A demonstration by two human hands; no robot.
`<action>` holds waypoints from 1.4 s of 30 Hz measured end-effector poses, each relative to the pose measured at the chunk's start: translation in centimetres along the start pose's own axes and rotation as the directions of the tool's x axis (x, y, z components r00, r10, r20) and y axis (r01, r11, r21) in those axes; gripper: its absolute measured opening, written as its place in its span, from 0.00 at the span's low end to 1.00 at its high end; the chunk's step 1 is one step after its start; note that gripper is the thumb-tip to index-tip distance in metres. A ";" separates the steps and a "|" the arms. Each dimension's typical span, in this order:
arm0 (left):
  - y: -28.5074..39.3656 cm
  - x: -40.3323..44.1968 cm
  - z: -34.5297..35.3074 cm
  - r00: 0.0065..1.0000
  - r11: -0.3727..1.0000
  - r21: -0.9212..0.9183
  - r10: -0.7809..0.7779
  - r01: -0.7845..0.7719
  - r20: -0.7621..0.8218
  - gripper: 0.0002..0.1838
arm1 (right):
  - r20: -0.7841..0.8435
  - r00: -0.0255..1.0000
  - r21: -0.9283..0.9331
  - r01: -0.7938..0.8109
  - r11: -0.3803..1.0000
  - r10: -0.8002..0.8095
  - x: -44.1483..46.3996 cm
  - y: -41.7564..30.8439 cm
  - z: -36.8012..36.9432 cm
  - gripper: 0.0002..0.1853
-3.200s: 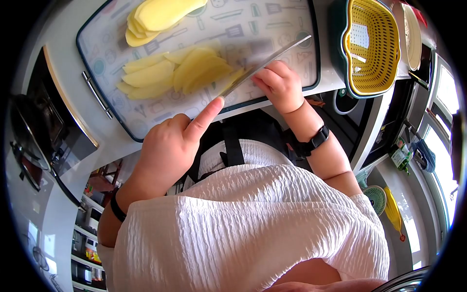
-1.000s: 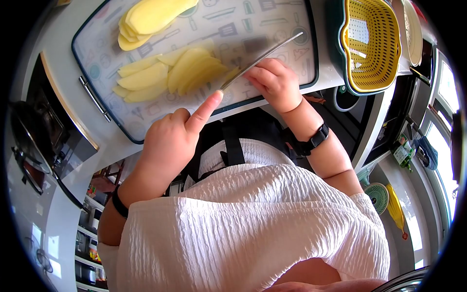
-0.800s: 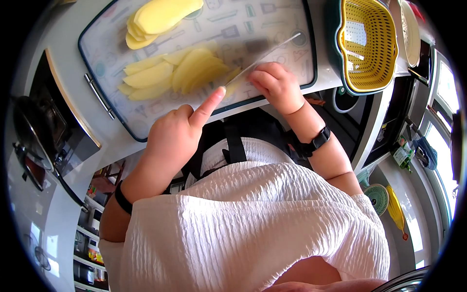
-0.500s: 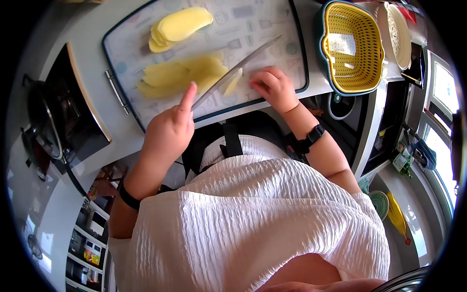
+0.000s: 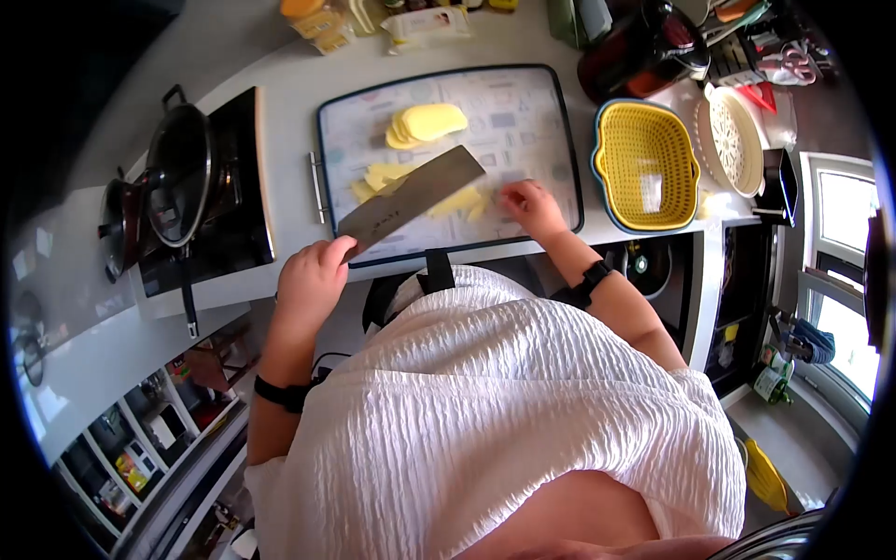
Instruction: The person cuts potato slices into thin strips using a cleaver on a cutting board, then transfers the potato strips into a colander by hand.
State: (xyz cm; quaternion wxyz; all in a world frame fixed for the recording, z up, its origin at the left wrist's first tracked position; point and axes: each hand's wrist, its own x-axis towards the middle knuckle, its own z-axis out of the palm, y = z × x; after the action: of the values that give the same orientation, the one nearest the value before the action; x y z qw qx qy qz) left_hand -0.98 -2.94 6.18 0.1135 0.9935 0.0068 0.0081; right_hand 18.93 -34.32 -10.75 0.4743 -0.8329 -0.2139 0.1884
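My left hand [image 5: 313,285] is closed round the handle of a cleaver [image 5: 411,203], whose broad side faces up, tilted over the cutting board [image 5: 523,93]. Beneath the blade lie pale yellow potato slices [image 5: 381,177], partly hidden by it. Cut potato pieces [image 5: 459,203] lie on the board between the blade and my right hand [image 5: 532,207]. That hand rests at the board's right side with its fingers curled together; whether anything is in them I cannot make out. A stack of potato slices [image 5: 429,123] sits further back on the board.
Right of the board stands a yellow colander in a blue basin [image 5: 644,168], with a cream strainer [image 5: 728,140] beyond it. A dark pot [image 5: 644,51] is at the back right. On the left, a lidded pan [image 5: 180,173] stands on the black stovetop [image 5: 245,177].
The cleaver has turned from edge-on to showing its broad side and now covers part of the slices. The view has shifted, bringing more of the counter's back into sight.
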 end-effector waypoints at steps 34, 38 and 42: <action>-12.7 -1.1 3.1 0.898 0.899 -0.054 0.427 -0.434 -0.106 0.04 | 0.162 0.982 -0.421 0.155 0.894 -0.094 3.9 -17.9 10.4 0.18; -13.9 -2.0 3.2 0.949 0.930 -0.192 0.313 -0.315 -0.042 0.10 | -0.012 0.999 -0.446 -0.051 0.893 0.052 5.5 -13.3 7.5 0.12; -15.4 -3.9 3.6 0.983 0.955 -0.260 0.168 -0.145 0.069 0.13 | -0.044 0.964 -0.508 -0.246 0.826 0.261 5.2 -10.7 5.4 0.11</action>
State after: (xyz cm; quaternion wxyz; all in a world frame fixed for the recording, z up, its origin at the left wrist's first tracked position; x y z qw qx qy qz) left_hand -5.00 11.22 -0.87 0.2388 0.9676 -0.0780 -0.0272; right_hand 18.60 -22.84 -4.63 0.2055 -0.9466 -0.1502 0.1979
